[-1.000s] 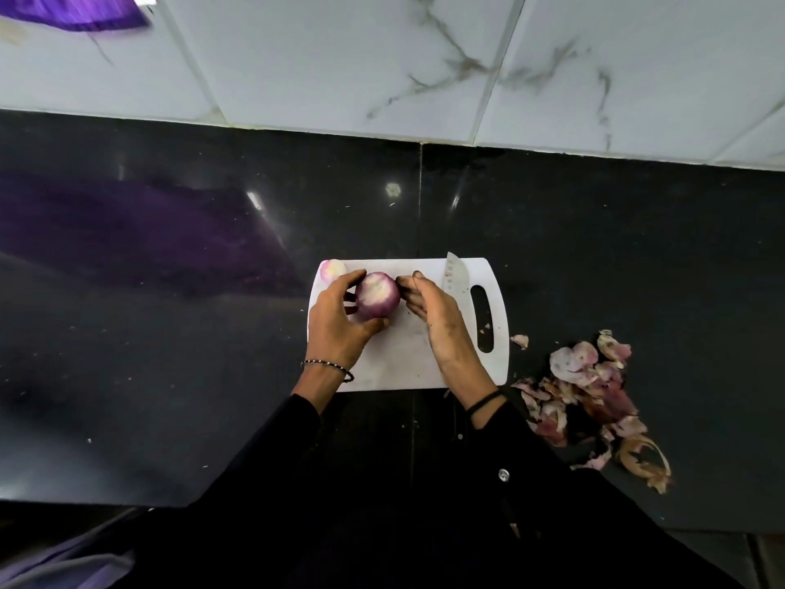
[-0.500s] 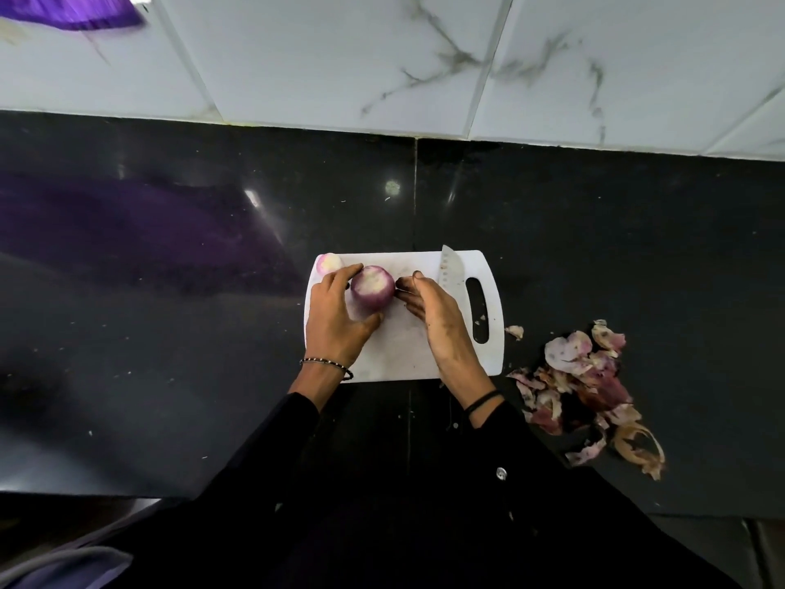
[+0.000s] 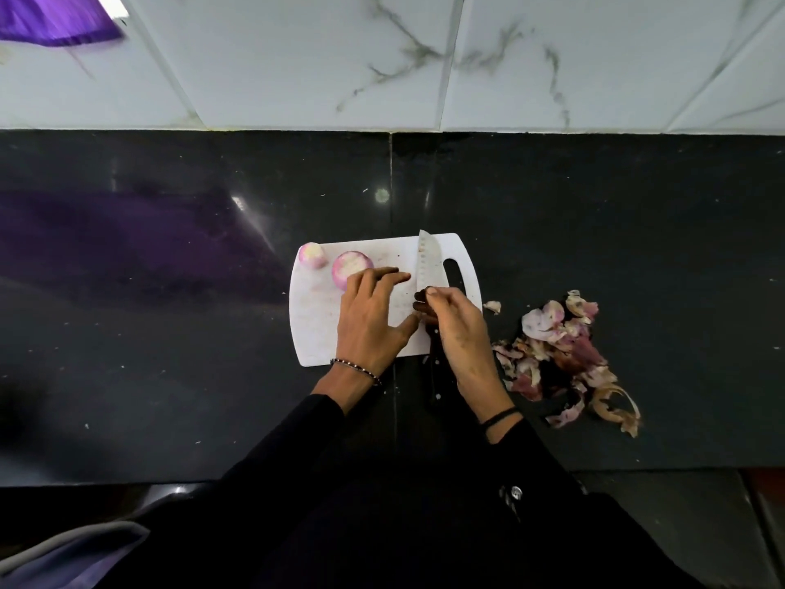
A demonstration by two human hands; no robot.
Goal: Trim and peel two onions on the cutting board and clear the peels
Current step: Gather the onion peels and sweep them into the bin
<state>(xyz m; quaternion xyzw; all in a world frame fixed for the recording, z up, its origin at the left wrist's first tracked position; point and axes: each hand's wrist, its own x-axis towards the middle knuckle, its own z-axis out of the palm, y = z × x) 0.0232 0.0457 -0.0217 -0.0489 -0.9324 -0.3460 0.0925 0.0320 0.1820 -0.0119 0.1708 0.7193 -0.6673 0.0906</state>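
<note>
Left hand [image 3: 369, 320] laid flat on cutting board [image 3: 314, 329], grip apart, beside onion [image 3: 350, 265]; right hand [image 3: 454, 329] curled over knife [image 3: 427, 261], whether clamped cannot be told.

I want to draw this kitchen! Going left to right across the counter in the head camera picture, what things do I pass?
small onion → bigger onion → knife → loose bit of peel → pile of peels

No text, label or number can be read
</note>
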